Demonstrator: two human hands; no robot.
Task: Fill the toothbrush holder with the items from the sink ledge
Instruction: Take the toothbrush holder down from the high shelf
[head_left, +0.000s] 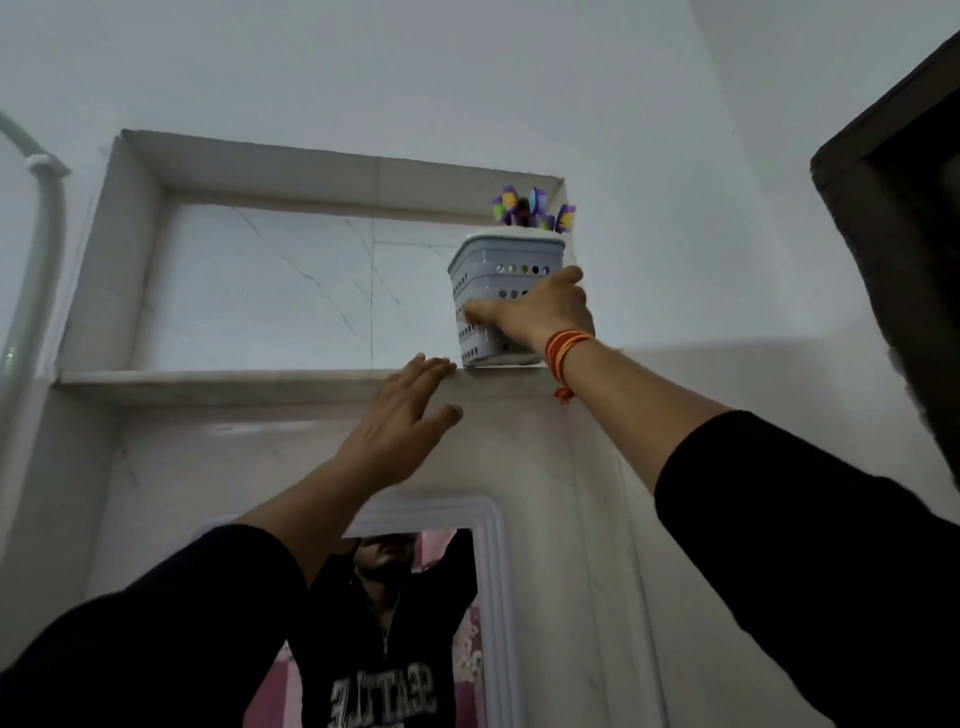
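Observation:
A grey perforated toothbrush holder stands at the right end of a marble niche shelf, high on the wall. Several purple and coloured toothbrush ends stick out of its top. My right hand, with orange threads on the wrist, grips the holder's lower front from the right. My left hand is flat and open, its fingertips resting on the shelf's front edge just left of the holder.
The recessed niche has marble side walls and a low top. A white pipe runs down the left wall. A dark door frame stands at the right. Below, a white-framed mirror reflects a person in a dark top.

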